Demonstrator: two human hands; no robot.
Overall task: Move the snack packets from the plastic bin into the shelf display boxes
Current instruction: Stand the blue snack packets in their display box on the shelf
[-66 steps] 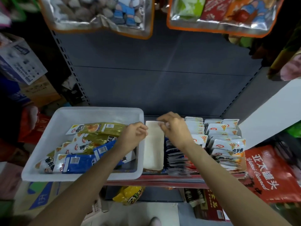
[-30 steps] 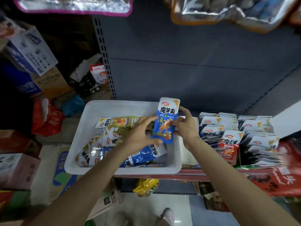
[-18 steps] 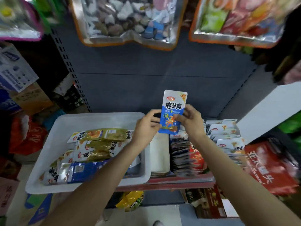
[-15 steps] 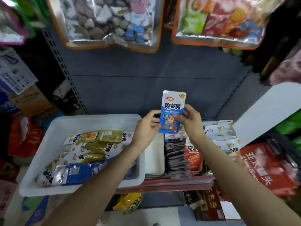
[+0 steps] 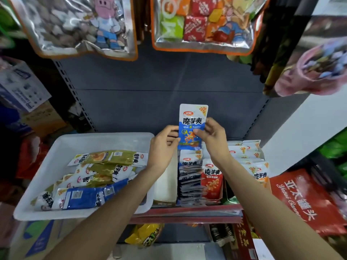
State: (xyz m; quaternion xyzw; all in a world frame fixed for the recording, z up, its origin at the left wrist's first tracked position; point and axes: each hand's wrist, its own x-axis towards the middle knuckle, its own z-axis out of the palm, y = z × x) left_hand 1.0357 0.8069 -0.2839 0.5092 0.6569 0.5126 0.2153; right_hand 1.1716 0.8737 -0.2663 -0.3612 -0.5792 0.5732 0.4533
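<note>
I hold a blue and white snack packet (image 5: 192, 124) upright above the shelf display boxes. My left hand (image 5: 163, 145) pinches its left edge and my right hand (image 5: 211, 136) pinches its right edge. Below it stands a display box of dark blue packets (image 5: 189, 177), with a red packet (image 5: 212, 177) beside it. An empty white display box (image 5: 166, 182) sits just left of those. The white plastic bin (image 5: 62, 147) at the left holds several olive-green and blue packets (image 5: 105, 160).
More white and orange packets (image 5: 247, 156) fill boxes at the right of the shelf. Large hanging snack bags (image 5: 78, 25) hang overhead. A red bag (image 5: 304, 199) lies at the right. Cardboard boxes (image 5: 24, 87) are stacked at the left. The shelf's red front edge (image 5: 187, 212) runs below.
Both hands lifted a blue packet out of the bin and carried it right, over the display boxes. It now stands upright above the dark blue row.
</note>
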